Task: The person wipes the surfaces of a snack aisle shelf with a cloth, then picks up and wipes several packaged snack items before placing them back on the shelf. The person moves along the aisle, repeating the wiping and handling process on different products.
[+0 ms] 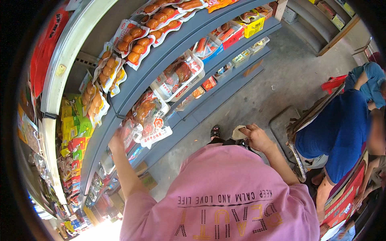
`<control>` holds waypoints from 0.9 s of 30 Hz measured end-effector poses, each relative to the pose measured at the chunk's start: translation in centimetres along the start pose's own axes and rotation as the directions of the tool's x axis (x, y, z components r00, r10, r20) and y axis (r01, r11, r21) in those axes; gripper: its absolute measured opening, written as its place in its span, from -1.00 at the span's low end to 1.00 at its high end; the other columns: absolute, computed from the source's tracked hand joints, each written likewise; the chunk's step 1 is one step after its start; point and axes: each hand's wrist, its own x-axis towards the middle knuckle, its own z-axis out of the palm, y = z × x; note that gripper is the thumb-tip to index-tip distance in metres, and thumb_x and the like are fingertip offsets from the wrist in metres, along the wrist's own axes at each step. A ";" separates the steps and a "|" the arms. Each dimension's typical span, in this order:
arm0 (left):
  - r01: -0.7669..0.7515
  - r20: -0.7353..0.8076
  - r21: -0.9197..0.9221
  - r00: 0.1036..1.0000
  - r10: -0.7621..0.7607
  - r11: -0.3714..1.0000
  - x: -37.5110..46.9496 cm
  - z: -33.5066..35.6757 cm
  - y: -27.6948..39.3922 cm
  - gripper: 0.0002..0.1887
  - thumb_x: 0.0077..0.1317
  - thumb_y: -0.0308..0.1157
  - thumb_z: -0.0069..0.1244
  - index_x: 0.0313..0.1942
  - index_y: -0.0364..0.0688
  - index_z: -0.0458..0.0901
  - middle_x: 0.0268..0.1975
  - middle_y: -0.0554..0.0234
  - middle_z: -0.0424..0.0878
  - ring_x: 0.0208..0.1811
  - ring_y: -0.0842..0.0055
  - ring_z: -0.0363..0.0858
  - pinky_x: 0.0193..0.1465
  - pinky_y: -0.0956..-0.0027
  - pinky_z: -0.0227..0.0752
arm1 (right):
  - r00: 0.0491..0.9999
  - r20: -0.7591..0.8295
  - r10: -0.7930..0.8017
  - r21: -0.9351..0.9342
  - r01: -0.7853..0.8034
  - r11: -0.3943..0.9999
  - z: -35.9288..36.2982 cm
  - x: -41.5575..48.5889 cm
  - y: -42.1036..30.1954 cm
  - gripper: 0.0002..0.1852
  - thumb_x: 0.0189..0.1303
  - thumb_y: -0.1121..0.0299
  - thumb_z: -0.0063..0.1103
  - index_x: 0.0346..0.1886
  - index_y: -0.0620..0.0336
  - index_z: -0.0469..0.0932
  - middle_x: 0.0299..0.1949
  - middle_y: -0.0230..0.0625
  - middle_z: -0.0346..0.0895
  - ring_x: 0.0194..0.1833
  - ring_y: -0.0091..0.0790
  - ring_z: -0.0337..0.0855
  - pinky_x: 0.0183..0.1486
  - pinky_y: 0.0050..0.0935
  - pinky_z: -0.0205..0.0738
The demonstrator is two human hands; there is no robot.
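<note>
My left hand (118, 141) reaches to the grey shelf on the left, beside vacuum-packed cooked meat (144, 110) in clear bags with printed white and red ends. Its fingers are blurred and partly hidden at the bag edges, so whether they grip anything is unclear. In front of my pink shirt, my right hand (257, 138) pinches a folded beige cloth (239, 133) between thumb and fingers. A white plastic bin (188, 86) with more bagged meat stands just beyond the left hand.
Packs of sausage-like snacks (138, 49) line the upper shelf (132, 87). Lower down are a yellow carton (254, 27) and small plastic tubs. On the right, a person in a blue shirt (334, 126) sits by a red table (346, 192) with tiles. A metal-framed chair (297, 162) stands close by.
</note>
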 end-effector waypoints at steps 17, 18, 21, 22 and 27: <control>-0.648 0.639 0.667 0.751 0.164 0.368 2.9 32.0 -2.5 -0.56 0.13 -0.28 0.02 -0.01 -0.31 0.41 -0.02 -0.19 0.45 0.03 0.07 0.43 0.13 0.21 0.25 | 0.987 -0.077 0.138 -0.026 -0.140 0.990 -0.6 -1.9 -0.7 -0.49 -0.20 0.64 0.03 -0.02 0.21 0.45 -0.16 -0.08 0.48 -0.06 -0.05 0.45 0.02 -0.26 0.35; -0.689 0.660 0.657 0.722 0.207 0.307 4.7 32.2 -3.7 -0.53 0.12 -0.28 0.03 0.01 -0.31 0.39 0.00 -0.21 0.42 0.07 0.06 0.38 0.17 0.20 0.20 | 0.983 -0.116 0.144 -0.028 -0.148 0.989 -0.7 -2.3 -0.9 -0.49 -0.20 0.64 0.04 -0.02 0.21 0.45 -0.16 -0.08 0.48 -0.06 -0.05 0.45 0.01 -0.25 0.36; -0.784 0.739 0.590 0.620 0.264 0.192 7.2 34.1 -4.6 -0.46 0.09 -0.27 0.06 0.05 -0.31 0.34 0.06 -0.27 0.37 0.14 0.01 0.31 0.23 0.17 0.13 | 0.957 -0.157 0.246 -0.012 -0.251 0.968 0.0 -4.6 -0.9 -0.47 -0.22 0.62 0.08 -0.01 0.20 0.45 -0.18 -0.07 0.47 -0.06 -0.03 0.45 -0.03 -0.24 0.39; -0.820 0.783 0.538 0.573 0.242 0.197 6.5 35.5 -3.7 -0.45 0.07 -0.26 0.08 0.05 -0.31 0.35 0.07 -0.27 0.36 0.13 0.01 0.32 0.21 0.15 0.15 | 0.938 -0.170 0.303 0.000 -0.307 0.952 0.7 -5.8 -0.6 -0.47 -0.22 0.62 0.09 -0.02 0.19 0.45 -0.18 -0.07 0.47 -0.06 -0.02 0.45 -0.04 -0.24 0.40; -0.625 0.878 0.397 0.472 -0.079 0.672 6.4 36.8 -0.6 -0.50 -0.01 -0.45 0.10 0.01 -0.29 0.45 0.03 -0.11 0.47 0.07 0.12 0.41 0.12 0.24 0.26 | 0.884 -0.189 0.427 0.060 -0.424 0.904 1.9 -8.1 -1.8 -0.54 -0.23 0.55 0.12 -0.09 0.22 0.47 -0.22 -0.06 0.49 -0.10 -0.03 0.48 -0.05 -0.25 0.40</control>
